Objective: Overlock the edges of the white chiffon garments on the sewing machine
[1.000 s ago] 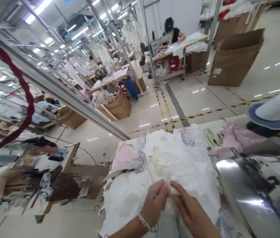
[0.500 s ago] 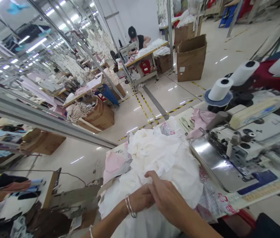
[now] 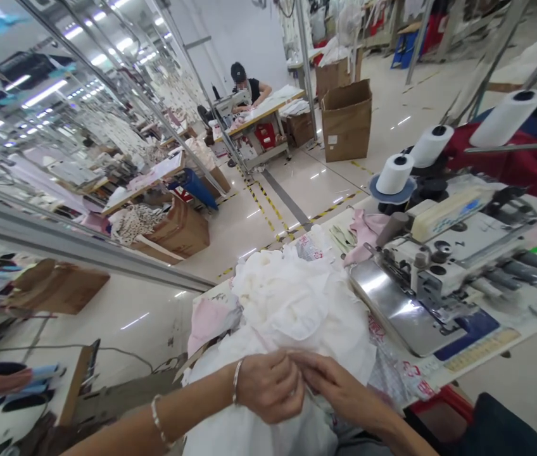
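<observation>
A large heap of thin white fabric lies on the sewing table in front of me and hangs down toward my lap. Over its near part my left hand, with silvery bangles on its arm, is closed with curled fingers. My right hand meets it from the right, its thumb and fingers pinched against the left fingertips. Whatever sits between the fingers is hidden or too small to name. Right of the heap stands an overlock sewing machine with a shiny metal plate; neither hand touches it.
Pink fabric pieces lie left of the heap, and another pink cloth near the machine. White thread cones stand behind it. A metal post slants across the left. Beyond the floor, a person sits sewing near a cardboard box.
My hands have moved from lying crossed on the white fabric to meeting fingertip to fingertip. The left fingers are now curled in. The camera view has shifted, showing more of the machine.
</observation>
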`<state>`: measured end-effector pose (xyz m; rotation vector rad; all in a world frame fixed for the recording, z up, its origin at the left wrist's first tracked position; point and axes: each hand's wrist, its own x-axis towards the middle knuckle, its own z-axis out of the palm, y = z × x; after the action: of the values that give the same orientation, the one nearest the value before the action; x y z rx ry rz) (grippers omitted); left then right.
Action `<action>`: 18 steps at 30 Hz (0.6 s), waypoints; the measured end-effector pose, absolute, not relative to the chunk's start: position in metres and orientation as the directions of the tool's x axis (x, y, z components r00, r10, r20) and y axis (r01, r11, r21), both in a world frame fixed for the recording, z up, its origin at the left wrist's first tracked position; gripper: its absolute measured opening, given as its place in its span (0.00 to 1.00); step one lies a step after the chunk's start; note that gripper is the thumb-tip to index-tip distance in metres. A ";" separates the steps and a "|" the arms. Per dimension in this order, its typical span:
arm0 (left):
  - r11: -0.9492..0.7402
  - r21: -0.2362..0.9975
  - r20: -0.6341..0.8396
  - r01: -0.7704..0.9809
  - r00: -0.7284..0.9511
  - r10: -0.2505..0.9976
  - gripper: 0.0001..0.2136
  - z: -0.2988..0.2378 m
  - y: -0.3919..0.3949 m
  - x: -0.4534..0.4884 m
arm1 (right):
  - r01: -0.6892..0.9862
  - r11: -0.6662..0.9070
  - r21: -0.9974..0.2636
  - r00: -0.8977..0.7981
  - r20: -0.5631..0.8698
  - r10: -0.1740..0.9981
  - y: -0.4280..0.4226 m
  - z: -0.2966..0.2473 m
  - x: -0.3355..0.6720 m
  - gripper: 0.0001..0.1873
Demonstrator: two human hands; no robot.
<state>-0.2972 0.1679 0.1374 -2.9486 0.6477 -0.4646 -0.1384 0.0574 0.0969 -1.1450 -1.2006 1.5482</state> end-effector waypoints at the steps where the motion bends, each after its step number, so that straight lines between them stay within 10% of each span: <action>1: -0.901 -0.123 0.292 -0.415 0.853 -0.433 0.07 0.135 0.169 -0.297 | -0.071 -0.174 -0.982 -0.240 -0.153 0.959 0.057 0.096 -0.136 0.18; 11: -0.949 0.307 0.075 0.073 0.992 0.101 0.12 0.120 0.159 -0.309 | 0.417 0.018 -0.909 -0.263 -0.102 0.959 0.056 0.098 -0.137 0.18; 18: -0.578 0.656 -0.106 0.486 0.817 0.567 0.19 0.129 0.151 -0.356 | 0.450 0.100 -0.888 -0.372 -0.084 0.924 0.016 0.062 -0.101 0.17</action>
<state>-0.3557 0.1509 0.1294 -3.6512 -1.2237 -0.2383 -0.1013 0.0165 0.0621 -1.3395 -1.8772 1.2246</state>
